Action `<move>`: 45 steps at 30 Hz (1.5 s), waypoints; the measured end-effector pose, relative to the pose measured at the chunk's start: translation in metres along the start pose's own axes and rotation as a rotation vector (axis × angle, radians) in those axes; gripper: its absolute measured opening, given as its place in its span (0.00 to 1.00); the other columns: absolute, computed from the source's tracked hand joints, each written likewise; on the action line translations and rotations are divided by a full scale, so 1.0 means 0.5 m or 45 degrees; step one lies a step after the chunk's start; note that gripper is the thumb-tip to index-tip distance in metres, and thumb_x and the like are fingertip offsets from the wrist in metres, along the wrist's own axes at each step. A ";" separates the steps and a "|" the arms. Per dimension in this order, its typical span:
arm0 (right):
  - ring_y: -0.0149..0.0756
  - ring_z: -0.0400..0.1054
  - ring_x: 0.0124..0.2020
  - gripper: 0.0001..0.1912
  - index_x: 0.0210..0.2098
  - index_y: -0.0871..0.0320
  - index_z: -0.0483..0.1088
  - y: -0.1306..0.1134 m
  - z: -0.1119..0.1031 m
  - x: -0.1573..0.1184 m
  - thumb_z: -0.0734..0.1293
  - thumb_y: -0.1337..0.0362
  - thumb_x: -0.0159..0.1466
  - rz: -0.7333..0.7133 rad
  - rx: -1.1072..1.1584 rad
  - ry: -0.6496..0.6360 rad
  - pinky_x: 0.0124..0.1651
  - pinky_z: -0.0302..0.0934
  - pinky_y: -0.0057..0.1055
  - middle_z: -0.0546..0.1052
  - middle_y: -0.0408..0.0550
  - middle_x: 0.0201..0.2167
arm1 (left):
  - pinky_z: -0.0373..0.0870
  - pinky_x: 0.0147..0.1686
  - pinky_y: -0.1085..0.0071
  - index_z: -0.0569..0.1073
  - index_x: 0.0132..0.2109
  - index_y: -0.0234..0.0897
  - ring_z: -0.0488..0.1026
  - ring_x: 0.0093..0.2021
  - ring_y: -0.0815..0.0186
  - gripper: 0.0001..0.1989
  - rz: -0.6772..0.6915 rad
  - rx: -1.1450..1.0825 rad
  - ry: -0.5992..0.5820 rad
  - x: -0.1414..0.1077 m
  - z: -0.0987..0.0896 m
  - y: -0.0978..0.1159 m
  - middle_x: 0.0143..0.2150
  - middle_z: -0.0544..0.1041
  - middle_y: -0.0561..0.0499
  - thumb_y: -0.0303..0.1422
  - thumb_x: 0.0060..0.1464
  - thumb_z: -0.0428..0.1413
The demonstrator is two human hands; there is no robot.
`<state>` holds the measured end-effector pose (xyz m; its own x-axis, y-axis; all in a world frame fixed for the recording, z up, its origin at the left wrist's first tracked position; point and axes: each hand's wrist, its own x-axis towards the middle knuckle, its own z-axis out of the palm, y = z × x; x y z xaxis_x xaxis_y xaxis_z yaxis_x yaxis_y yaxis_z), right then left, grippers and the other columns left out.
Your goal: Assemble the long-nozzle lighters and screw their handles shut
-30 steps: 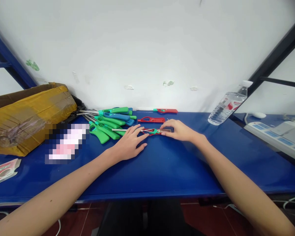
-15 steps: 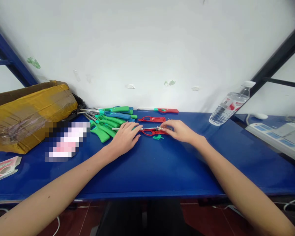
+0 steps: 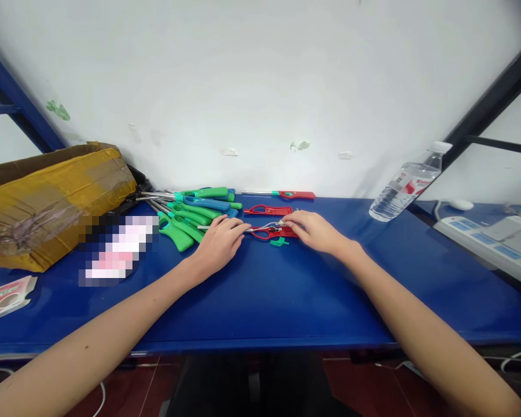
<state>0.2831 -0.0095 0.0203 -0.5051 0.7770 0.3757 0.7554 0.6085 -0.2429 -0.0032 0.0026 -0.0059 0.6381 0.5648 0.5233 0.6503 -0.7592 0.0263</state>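
Observation:
An opened red lighter half point(image 3: 264, 234) lies on the blue table with thin wire and small metal parts in it. My left hand point(image 3: 221, 238) is closed over its metal tube point(image 3: 202, 227), at the left end of the red half. My right hand point(image 3: 309, 229) pinches a small metallic part point(image 3: 281, 223) above the right end of the red half. Another red shell half point(image 3: 269, 211) lies just behind, and a whole red lighter point(image 3: 297, 196) lies near the wall. A small green piece point(image 3: 279, 242) sits just in front of the opened half.
Green and blue lighters point(image 3: 200, 211) are heaped at the left beside a taped cardboard box point(image 3: 61, 202). A water bottle point(image 3: 403, 188) stands at the right, near a white power strip point(image 3: 495, 240). Some packaging point(image 3: 8, 295) lies at the left edge.
My right hand has lifted slightly with the small metallic part, and the thin wire now shows above the red half. My left hand has shifted slightly left.

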 end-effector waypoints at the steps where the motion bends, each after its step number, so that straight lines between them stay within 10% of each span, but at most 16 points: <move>1: 0.45 0.74 0.46 0.15 0.47 0.59 0.75 -0.001 0.000 0.000 0.58 0.64 0.71 -0.004 -0.001 -0.002 0.51 0.66 0.44 0.80 0.53 0.46 | 0.62 0.60 0.52 0.74 0.53 0.35 0.74 0.49 0.59 0.15 0.002 -0.004 0.002 0.000 0.000 0.000 0.49 0.77 0.45 0.24 0.63 0.49; 14: 0.43 0.73 0.45 0.13 0.48 0.58 0.74 -0.022 -0.004 0.000 0.61 0.66 0.68 -0.041 0.012 0.030 0.49 0.66 0.40 0.80 0.52 0.45 | 0.71 0.44 0.60 0.78 0.47 0.36 0.74 0.44 0.58 0.12 -0.009 -0.164 0.113 0.006 0.011 -0.007 0.44 0.79 0.45 0.25 0.63 0.50; 45: 0.47 0.72 0.49 0.19 0.53 0.58 0.74 -0.024 -0.005 -0.003 0.54 0.62 0.72 -0.026 -0.027 0.085 0.52 0.67 0.45 0.77 0.56 0.48 | 0.71 0.49 0.58 0.75 0.53 0.33 0.73 0.47 0.58 0.15 0.122 -0.133 0.226 0.007 -0.025 0.015 0.46 0.79 0.42 0.26 0.66 0.47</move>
<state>0.2759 -0.0186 0.0247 -0.4919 0.7515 0.4396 0.7544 0.6200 -0.2157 -0.0013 -0.0049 0.0069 0.6065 0.4293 0.6692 0.5379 -0.8414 0.0522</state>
